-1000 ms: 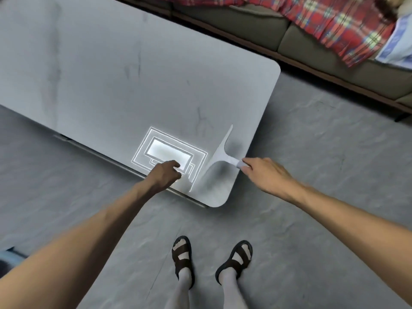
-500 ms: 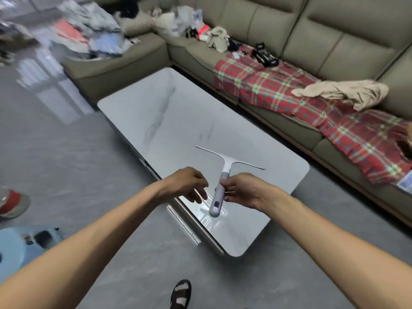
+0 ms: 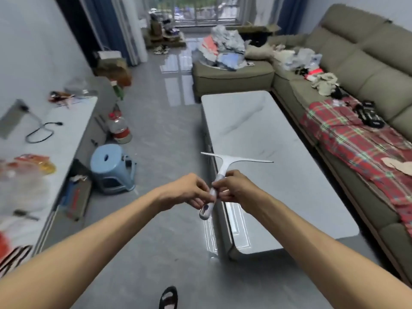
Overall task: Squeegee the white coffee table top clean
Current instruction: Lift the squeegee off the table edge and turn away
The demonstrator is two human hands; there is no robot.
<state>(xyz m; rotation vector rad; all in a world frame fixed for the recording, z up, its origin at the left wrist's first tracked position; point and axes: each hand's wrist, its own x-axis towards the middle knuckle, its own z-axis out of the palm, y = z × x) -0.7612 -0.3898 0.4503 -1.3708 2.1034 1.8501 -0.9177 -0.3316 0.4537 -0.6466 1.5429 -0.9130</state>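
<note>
Head view, from the left: a blue stool [image 3: 111,166] stands on the floor [image 3: 160,134] at about nine o'clock from my hands, well apart from where I work. My left hand [image 3: 189,192] pinches the squeegee [image 3: 221,170] by the lower part of its handle with curled fingers. My right hand [image 3: 237,190] is wrapped round the same handle just above it, near the neck. I judge that I hold it with both hands to settle my grip before a stroke. The squeegee looks lifted off everything, its blade lying crosswise at twelve o'clock and its handle end pointing toward seven, over the near left edge of the white desk [image 3: 283,179]. That desk stretches away toward one o'clock, so a long pull along it seems the plan. At three o'clock, just beside the desk, the sofa [image 3: 356,70] carries a red plaid blanket [image 3: 345,134], which the blade's end should keep off.
</note>
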